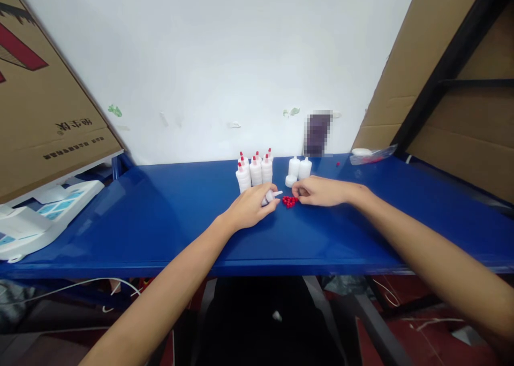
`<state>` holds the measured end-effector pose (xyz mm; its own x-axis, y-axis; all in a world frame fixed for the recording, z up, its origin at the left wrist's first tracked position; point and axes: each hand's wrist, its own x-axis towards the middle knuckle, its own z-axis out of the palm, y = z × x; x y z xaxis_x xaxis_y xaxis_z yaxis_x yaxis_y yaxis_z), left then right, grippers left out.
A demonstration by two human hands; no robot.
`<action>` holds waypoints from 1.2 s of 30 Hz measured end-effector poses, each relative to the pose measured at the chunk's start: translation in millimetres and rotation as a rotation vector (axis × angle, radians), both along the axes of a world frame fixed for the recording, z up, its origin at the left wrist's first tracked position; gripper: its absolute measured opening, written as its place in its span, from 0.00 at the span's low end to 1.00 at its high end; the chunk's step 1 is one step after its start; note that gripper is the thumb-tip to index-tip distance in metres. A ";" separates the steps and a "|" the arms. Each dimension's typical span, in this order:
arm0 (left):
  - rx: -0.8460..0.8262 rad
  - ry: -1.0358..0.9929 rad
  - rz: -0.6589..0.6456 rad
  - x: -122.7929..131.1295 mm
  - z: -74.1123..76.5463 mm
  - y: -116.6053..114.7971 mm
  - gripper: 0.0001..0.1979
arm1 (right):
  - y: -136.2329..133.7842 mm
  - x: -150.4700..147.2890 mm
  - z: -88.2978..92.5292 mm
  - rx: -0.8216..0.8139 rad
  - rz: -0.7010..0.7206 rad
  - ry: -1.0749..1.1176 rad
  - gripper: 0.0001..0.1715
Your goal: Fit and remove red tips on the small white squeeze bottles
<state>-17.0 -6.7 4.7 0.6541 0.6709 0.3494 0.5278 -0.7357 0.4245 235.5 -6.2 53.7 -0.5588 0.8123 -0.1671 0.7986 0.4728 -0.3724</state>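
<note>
My left hand (254, 205) is closed around a white squeeze bottle (270, 196), tilted so its bare pointed nozzle faces right. Just right of that nozzle lies a small pile of red caps (289, 201). The curled fingers of my right hand (315, 190) reach the pile's right edge; whether a cap is between them is hidden. Behind my left hand stand several white bottles with red-capped tips (255, 170). White bottles without red caps (299, 168) stand behind my right hand, and one short white piece (291, 181) sits in front of them.
A white device with blue panels (52, 211) rests at the blue table's (160, 221) left end, below a large cardboard box (48, 93). At the back right lie a clear plastic bag (373, 154) and a single red cap (338, 164). A white wall (209, 66) borders the table's back.
</note>
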 end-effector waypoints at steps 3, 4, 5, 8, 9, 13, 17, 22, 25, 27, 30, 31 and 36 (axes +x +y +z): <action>-0.020 -0.014 -0.002 0.0 -1.6 1.7 0.17 | -0.3 1.3 0.5 0.154 0.002 0.111 0.04; -0.022 -0.014 -0.001 0.1 -1.7 2.0 0.18 | -1.4 0.1 0.3 0.198 0.006 0.162 0.05; -0.022 -0.010 0.000 0.3 -1.5 1.9 0.18 | -2.9 -2.1 -0.5 0.221 0.018 0.212 0.07; -0.021 0.010 -0.013 1.3 0.5 0.6 0.19 | -8.8 -14.2 -6.3 0.198 0.088 0.319 0.14; -0.018 0.015 -0.020 1.8 1.5 -0.1 0.18 | -10.6 -18.6 -9.1 0.191 0.112 0.349 0.15; -0.002 -0.002 0.006 3.1 4.2 -2.2 0.22 | -12.3 -26.6 -17.3 0.243 0.137 0.455 0.17; 0.016 -0.042 0.085 3.5 2.8 -1.7 0.27 | -4.6 -15.9 -15.7 0.446 -0.069 0.451 0.15; 0.021 0.026 0.079 3.6 1.1 -1.5 0.07 | 8.3 -2.9 -16.1 0.511 -0.304 0.234 0.10; 0.037 0.031 0.059 3.9 1.3 -2.1 0.05 | 13.8 -2.9 -20.9 0.506 -0.374 0.145 0.09; 0.048 0.018 0.041 4.1 0.8 -2.1 0.06 | 16.6 -4.2 -24.0 0.513 -0.401 0.109 0.09; 0.049 0.001 -0.019 4.3 -1.2 -1.0 0.09 | 19.2 -4.8 -26.6 0.497 -0.414 0.108 0.11; 0.048 -0.004 -0.040 4.3 -2.2 -0.3 0.10 | 19.4 -4.5 -26.7 0.491 -0.416 0.119 0.11; 0.032 -0.046 -0.061 4.1 -7.0 4.2 0.14 | 9.3 -6.6 -20.7 0.500 -0.343 0.239 0.15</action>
